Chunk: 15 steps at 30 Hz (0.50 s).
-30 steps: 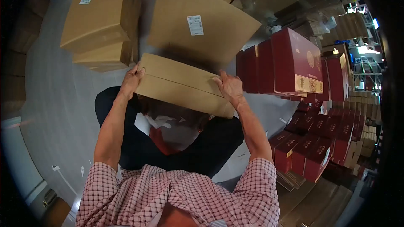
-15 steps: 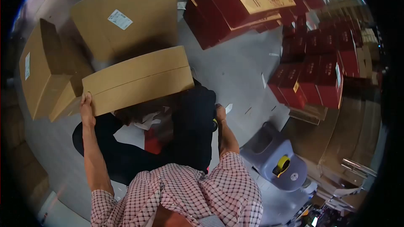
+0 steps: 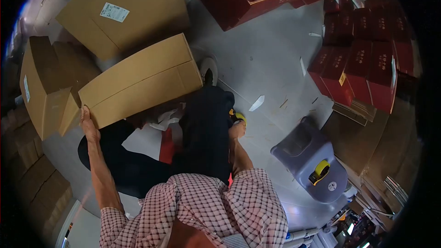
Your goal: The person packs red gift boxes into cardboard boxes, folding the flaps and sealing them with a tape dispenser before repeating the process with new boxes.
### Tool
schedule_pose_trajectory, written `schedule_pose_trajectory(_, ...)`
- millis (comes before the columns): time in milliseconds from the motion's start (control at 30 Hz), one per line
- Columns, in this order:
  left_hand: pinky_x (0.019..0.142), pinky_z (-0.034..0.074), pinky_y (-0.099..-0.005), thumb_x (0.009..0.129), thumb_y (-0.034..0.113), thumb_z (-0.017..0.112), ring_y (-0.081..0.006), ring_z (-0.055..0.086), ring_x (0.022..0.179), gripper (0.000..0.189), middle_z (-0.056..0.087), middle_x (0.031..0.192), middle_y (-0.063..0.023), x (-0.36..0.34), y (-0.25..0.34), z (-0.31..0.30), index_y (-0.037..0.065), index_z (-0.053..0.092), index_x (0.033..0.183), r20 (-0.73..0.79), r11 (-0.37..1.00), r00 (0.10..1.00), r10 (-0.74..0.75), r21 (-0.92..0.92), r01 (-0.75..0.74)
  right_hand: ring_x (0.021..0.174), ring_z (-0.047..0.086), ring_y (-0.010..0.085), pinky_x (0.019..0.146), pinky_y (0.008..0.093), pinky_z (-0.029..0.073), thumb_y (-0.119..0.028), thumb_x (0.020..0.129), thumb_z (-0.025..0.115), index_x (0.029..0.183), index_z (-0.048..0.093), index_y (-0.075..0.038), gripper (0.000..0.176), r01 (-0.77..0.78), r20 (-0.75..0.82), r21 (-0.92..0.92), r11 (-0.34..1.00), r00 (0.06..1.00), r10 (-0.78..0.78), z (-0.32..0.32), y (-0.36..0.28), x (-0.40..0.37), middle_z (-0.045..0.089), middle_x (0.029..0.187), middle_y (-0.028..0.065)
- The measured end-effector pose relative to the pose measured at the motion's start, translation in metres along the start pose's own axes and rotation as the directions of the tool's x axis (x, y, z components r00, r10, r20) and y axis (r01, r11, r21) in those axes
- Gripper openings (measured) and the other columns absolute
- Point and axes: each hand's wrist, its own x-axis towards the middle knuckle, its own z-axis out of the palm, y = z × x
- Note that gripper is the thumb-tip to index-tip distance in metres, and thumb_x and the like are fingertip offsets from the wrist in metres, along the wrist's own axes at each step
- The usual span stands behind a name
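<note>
A closed brown cardboard box (image 3: pixel 142 80) lies tilted across the front of my knees, a seam running along its upper face. My left hand (image 3: pixel 88 124) grips its lower left corner, thumb on top and the other fingers hidden. Beside my right knee, my right hand (image 3: pixel 237 130) is closed on a yellow and black tape dispenser (image 3: pixel 239 117), partly hidden by the knee and hand. Below the box, white paper scraps (image 3: pixel 165 119) and something red (image 3: pixel 166 144) show between my legs.
A large labelled carton (image 3: pixel 138 18) stands beyond the box, with an open carton (image 3: pixel 34 96) at left. Dark red boxes (image 3: pixel 340 71) are stacked at right. A grey-blue step stool (image 3: pixel 305 156) bears another yellow tape dispenser (image 3: pixel 320 171). Paper scraps litter the floor (image 3: pixel 271 64).
The box has tilted, its left end lower, with my left hand still on the corner. My right hand has shifted slightly, bringing the tape dispenser forward into clearer view. The camera view has shifted.
</note>
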Motion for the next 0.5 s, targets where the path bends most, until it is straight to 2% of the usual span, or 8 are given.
schedule_pose_trajectory(67, 0.117, 0.035, -0.0374, 0.105, 0.048, 0.061, -0.0202, 0.045, 0.136, 0.064, 0.051, 0.148, -0.0098, -0.009, 0.009, 0.008, 0.002, 0.053, 0.148, -0.013, 1.0, 1.0, -0.003, -0.024, 0.002, 0.114, 0.068, 0.0396, 0.094, 0.0549, 0.051, -0.065, 0.072, 0.084, 0.123, 0.06, -0.002, 0.084, 0.048, 0.127, -0.06, 0.997, 0.991, -0.04, 0.022, 0.021, 0.024, 0.068, 0.125, 0.0217)
schedule_pose_trajectory(133, 0.113, 0.038, -0.0369, 0.104, 0.043, 0.062, -0.0182, 0.05, 0.126, 0.05, 0.058, 0.134, -0.0062, -0.018, 0.016, 0.012, 0.003, 0.061, 0.136, 0.186, 0.983, 0.982, -0.024, -0.174, 0.057, 0.115, 0.067, 0.0393, 0.093, 0.0553, 0.051, -0.063, 0.077, 0.08, 0.125, 0.06, -0.002, 0.08, 0.093, 0.11, 0.02, 0.995, 0.989, -0.095, 0.044, 0.036, 0.031, 0.068, 0.125, 0.0216)
schedule_pose_trajectory(167, 0.108, 0.041, -0.0362, 0.105, 0.038, 0.06, -0.0157, 0.052, 0.118, 0.037, 0.06, 0.121, -0.0027, -0.012, 0.001, 0.01, 0.006, 0.065, 0.124, -0.011, 0.998, 1.0, -0.019, -0.059, 0.018, 0.115, 0.067, 0.0386, 0.093, 0.0547, 0.051, -0.062, 0.078, 0.079, 0.125, 0.06, -0.002, 0.079, 0.092, 0.164, 0.09, 0.992, 0.981, -0.106, 0.036, 0.035, 0.023, 0.068, 0.125, 0.0213)
schedule_pose_trajectory(200, 0.105, 0.042, -0.0338, 0.105, 0.037, 0.06, -0.0133, 0.052, 0.117, 0.036, 0.061, 0.119, 0.0005, -0.014, 0.005, 0.013, 0.007, 0.067, 0.123, 0.05, 0.994, 0.999, 0.002, -0.108, 0.004, 0.114, 0.068, 0.0379, 0.092, 0.0542, 0.052, -0.062, 0.08, 0.077, 0.125, 0.06, -0.002, 0.077, 0.088, 0.215, 0.16, 0.983, 0.969, -0.122, 0.031, 0.032, 0.018, 0.069, 0.125, 0.021)
schedule_pose_trajectory(267, 0.101, 0.044, -0.0302, 0.104, 0.038, 0.064, -0.0113, 0.055, 0.11, 0.038, 0.065, 0.117, 0.0032, -0.021, 0.01, 0.025, 0.007, 0.07, 0.126, -0.029, 0.994, 1.0, 0.009, -0.112, -0.012, 0.113, 0.068, 0.0364, 0.091, 0.053, 0.052, -0.06, 0.083, 0.074, 0.126, 0.06, -0.001, 0.074, 0.044, 0.328, 0.346, 0.937, 0.93, -0.164, 0.023, 0.028, 0.016, 0.069, 0.124, 0.0204)
schedule_pose_trajectory(367, 0.103, 0.045, -0.0276, 0.109, 0.03, 0.057, -0.0087, 0.057, 0.116, 0.042, 0.068, 0.126, 0.0021, -0.045, 0.053, 0.045, 0.007, 0.063, 0.144, 0.066, 0.974, 0.997, 0.032, -0.224, -0.017, 0.112, 0.068, 0.0342, 0.09, 0.0512, 0.053, -0.058, 0.088, 0.069, 0.126, 0.061, 0.0, 0.07, -0.144, 0.491, 0.599, 0.788, 0.843, -0.219, -0.006, 0.016, -0.006, 0.069, 0.124, 0.0195)
schedule_pose_trajectory(433, 0.104, 0.045, -0.0266, 0.11, 0.028, 0.055, -0.0097, 0.058, 0.118, 0.044, 0.067, 0.132, 0.0001, -0.039, 0.047, 0.044, 0.006, 0.059, 0.148, 0.095, 0.966, 0.995, 0.022, -0.258, 0.003, 0.112, 0.069, 0.0327, 0.089, 0.0501, 0.054, -0.056, 0.092, 0.066, 0.127, 0.061, 0.001, 0.068, -0.26, 0.576, 0.693, 0.672, 0.761, -0.299, -0.034, 0.002, -0.028, 0.069, 0.124, 0.0189)
schedule_pose_trajectory(500, 0.106, 0.044, -0.0262, 0.111, 0.026, 0.054, -0.0107, 0.057, 0.12, 0.043, 0.066, 0.134, -0.001, -0.033, 0.037, 0.045, 0.005, 0.058, 0.148, 0.06, 0.958, 0.992, 0.107, -0.272, -0.087, 0.111, 0.069, 0.0312, 0.088, 0.0489, 0.055, -0.055, 0.095, 0.063, 0.127, 0.061, 0.002, 0.065, -0.319, 0.604, 0.756, 0.571, 0.676, -0.422, -0.066, -0.018, -0.048, 0.069, 0.123, 0.0183)
